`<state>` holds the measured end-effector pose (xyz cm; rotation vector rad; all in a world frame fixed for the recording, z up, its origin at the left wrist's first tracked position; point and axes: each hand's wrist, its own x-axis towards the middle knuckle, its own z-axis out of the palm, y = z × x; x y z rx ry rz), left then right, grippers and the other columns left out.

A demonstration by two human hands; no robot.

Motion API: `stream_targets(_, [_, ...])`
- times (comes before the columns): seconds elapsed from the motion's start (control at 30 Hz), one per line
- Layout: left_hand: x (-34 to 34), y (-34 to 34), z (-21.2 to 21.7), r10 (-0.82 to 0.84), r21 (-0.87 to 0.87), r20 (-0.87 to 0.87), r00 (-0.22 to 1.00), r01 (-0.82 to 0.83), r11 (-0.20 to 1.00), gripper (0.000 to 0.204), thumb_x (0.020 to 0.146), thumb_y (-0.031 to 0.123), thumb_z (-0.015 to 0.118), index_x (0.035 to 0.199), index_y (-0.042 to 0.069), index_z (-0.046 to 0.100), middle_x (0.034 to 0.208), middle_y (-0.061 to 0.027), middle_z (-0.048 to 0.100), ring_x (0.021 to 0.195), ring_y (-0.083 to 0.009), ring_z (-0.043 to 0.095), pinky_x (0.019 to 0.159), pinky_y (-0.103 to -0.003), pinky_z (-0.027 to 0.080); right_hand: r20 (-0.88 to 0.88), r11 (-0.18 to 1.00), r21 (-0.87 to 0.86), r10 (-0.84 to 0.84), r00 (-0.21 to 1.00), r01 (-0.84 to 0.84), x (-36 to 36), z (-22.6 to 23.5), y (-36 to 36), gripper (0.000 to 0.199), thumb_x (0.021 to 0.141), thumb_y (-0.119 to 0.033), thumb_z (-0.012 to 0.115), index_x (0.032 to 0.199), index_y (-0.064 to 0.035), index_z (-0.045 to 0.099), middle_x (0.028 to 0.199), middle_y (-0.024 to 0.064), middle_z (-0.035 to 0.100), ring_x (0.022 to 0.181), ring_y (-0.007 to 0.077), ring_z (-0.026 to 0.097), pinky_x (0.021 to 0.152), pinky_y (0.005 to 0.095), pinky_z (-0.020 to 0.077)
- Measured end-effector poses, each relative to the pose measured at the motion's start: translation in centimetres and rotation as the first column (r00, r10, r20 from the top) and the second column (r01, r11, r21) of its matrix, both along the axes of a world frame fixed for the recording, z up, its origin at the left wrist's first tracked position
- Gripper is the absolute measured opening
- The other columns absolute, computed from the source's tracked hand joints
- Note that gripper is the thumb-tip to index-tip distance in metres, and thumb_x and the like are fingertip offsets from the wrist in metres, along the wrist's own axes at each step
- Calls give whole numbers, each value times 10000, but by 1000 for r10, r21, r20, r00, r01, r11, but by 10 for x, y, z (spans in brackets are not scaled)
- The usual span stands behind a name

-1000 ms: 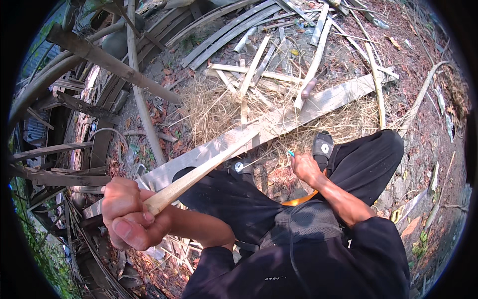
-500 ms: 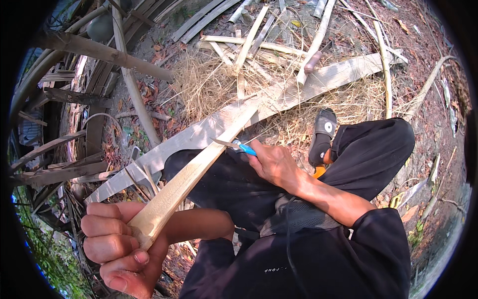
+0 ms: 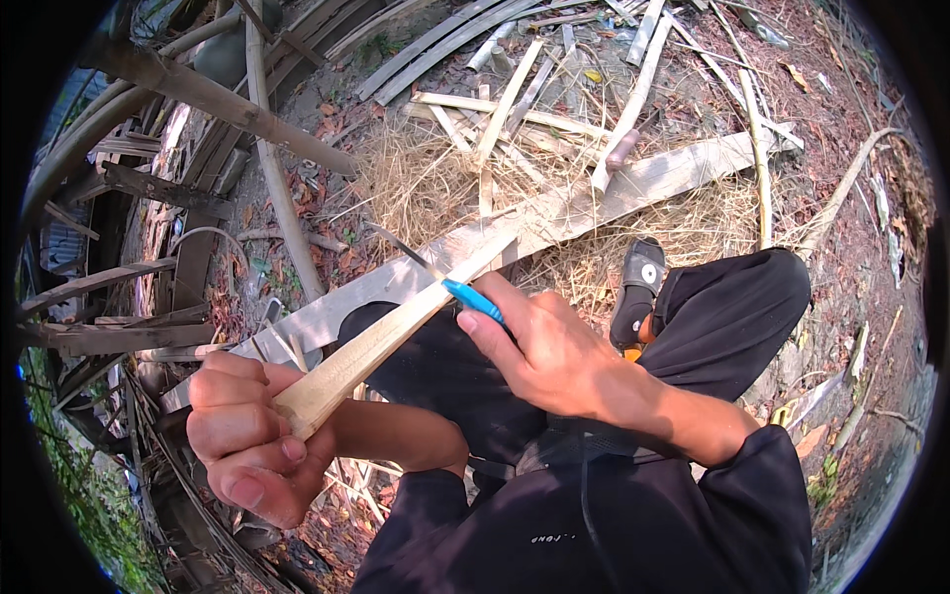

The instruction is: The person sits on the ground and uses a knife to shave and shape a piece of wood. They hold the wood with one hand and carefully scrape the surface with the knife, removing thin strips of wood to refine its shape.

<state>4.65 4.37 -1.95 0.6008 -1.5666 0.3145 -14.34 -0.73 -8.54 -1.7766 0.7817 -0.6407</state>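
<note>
My left hand (image 3: 245,431) is closed around the near, wider end of a pale wooden strip (image 3: 371,348). The strip slants away to the upper right, its far end lying over a long grey plank (image 3: 683,178). In my right hand (image 3: 564,356) is a knife (image 3: 473,300) with a bright blue handle and a thin blade. The blade crosses over the strip around its middle and points up and left; whether its edge touches the wood is hard to tell. The fingers wrapped under the handle are partly hidden.
Dry shavings (image 3: 416,183) are heaped along the plank. Beyond lie split wood strips (image 3: 510,104) and a pole (image 3: 633,119). A wooden frame with stacked timber (image 3: 148,193) stands at the left. My bent leg (image 3: 737,312) and sandalled foot (image 3: 638,292) are to the right.
The knife and my right hand have shifted slightly, and the blade now reaches farther up and left across the strip. My left hand and the strip's near end sit a little higher and farther right.
</note>
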Motion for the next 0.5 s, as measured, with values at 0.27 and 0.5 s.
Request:
stream_targets(0.27, [-15,1,3,-140,24,154,978,138,990,352,846,311,501,547,134,446,566,19,372,483,-112,300,444,-262,228,-17,927,-372,-49,999,39,-2,-37,33,152,875,-115,545,913,8,464,527,187,509,473,370,529,435,449,397])
stream_targets(0.5, [-11,-1,8,-96,31,116,989,93,995,369,871,298,454,551,116,434,574,6,378,490,-117,312,447,-266,234,-404,973,-152,-221,888,174,-29,-128,-13,201,910,-193,487,891,6,473,541,216,534,515,402,557,458,485,403])
